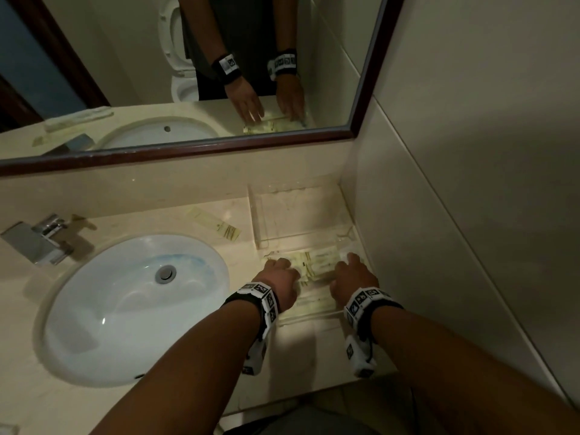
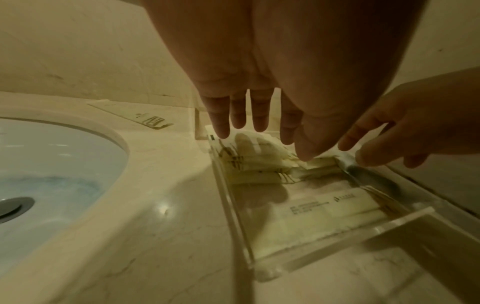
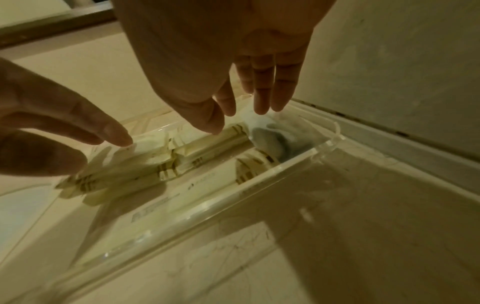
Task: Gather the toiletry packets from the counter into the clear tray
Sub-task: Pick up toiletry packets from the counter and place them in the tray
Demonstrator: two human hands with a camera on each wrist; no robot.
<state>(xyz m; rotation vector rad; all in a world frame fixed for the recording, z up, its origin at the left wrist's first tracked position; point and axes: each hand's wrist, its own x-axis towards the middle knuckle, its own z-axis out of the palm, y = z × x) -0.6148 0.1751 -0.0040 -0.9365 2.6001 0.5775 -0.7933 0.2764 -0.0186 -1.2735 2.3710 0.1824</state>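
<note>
The clear tray (image 1: 261,221) lies along the right wall of the counter. Several cream toiletry packets (image 1: 317,263) are heaped across its middle, and a flat printed packet (image 2: 335,207) lies nearer me inside it. My left hand (image 1: 281,271) comes down on the heap's left end with straight fingers (image 2: 261,119), the thumb touching a packet. At the right end my right hand (image 1: 353,274) has its straight fingers (image 3: 259,98) at the packets (image 3: 145,164). Neither hand grips anything. One more long packet (image 1: 216,227) lies on the counter left of the tray.
A white sink basin (image 1: 131,309) fills the counter's left, with a chrome tap (image 1: 40,238) behind it. The wall (image 1: 439,215) stands right against the tray. A mirror (image 1: 188,73) hangs above. A crumpled clear bag (image 3: 270,139) sits in the tray's right corner.
</note>
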